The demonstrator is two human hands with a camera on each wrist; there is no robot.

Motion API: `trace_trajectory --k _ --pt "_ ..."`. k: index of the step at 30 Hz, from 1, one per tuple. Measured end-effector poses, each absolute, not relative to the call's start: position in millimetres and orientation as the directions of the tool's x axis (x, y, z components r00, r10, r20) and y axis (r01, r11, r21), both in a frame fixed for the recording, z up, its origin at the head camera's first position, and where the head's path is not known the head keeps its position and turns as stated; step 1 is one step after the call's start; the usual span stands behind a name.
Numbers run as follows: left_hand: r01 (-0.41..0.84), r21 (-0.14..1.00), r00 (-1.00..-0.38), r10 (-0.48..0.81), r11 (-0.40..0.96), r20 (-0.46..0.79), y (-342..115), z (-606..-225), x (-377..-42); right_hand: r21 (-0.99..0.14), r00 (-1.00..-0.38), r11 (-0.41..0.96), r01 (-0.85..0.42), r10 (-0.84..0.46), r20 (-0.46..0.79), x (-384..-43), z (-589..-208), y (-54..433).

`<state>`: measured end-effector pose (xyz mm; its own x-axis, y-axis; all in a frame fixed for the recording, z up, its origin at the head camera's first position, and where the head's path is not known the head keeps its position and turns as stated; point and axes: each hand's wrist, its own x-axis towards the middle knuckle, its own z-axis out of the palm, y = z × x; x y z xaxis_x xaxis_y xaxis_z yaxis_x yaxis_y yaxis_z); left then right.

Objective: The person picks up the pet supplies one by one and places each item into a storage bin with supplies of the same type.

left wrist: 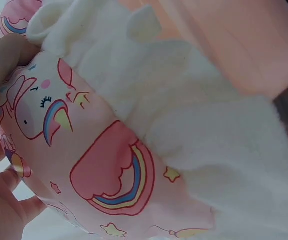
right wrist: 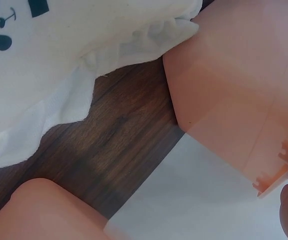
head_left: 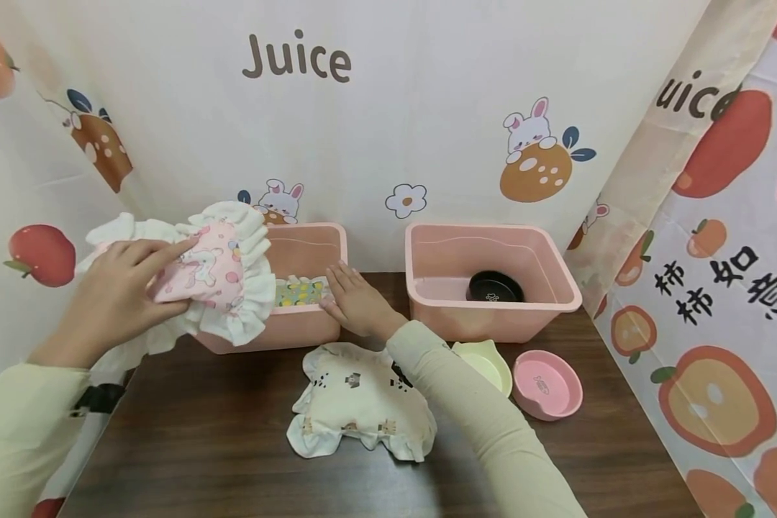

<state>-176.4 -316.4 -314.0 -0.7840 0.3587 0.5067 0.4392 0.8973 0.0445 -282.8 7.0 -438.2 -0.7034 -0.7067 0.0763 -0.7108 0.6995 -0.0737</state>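
Note:
My left hand [head_left: 126,277] grips a small pink pillow [head_left: 207,270] with white ruffles and a cartoon print, holding it raised over the left part of the left pink bin [head_left: 278,331]. In the left wrist view the pillow [left wrist: 93,150] fills most of the picture, the fingers curled about its edge. The right hand [head_left: 362,302] has its fingers stretched out at that bin's right rim. Inside the bin shows a green cushion [head_left: 300,293] with yellow print, partly hidden. Just below the right hand, a cream ruffled pillow [head_left: 359,396] with animal print lies on the table.
A second pink bin [head_left: 473,320] stands to the right and holds a black bowl [head_left: 494,286]. In front of it sit a pale yellow dish [head_left: 485,363], partly behind the right sleeve, and a pink bowl [head_left: 547,385]. A printed curtain [head_left: 375,129] hangs behind the dark wooden table [head_left: 201,439].

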Motion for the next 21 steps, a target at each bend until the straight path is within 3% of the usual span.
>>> trace_trajectory --k 5,21 --pt "0.472 0.056 -0.765 0.378 0.880 0.522 -307.6 -312.8 -196.0 -0.064 -0.704 0.701 -0.710 -0.706 0.082 -283.8 -438.6 7.1" --pt "0.467 0.097 -0.801 0.373 0.879 0.468 -287.5 -326.5 -249.9 -0.060 -0.693 0.692 -0.720 -0.711 0.122 -284.8 -443.2 8.1"
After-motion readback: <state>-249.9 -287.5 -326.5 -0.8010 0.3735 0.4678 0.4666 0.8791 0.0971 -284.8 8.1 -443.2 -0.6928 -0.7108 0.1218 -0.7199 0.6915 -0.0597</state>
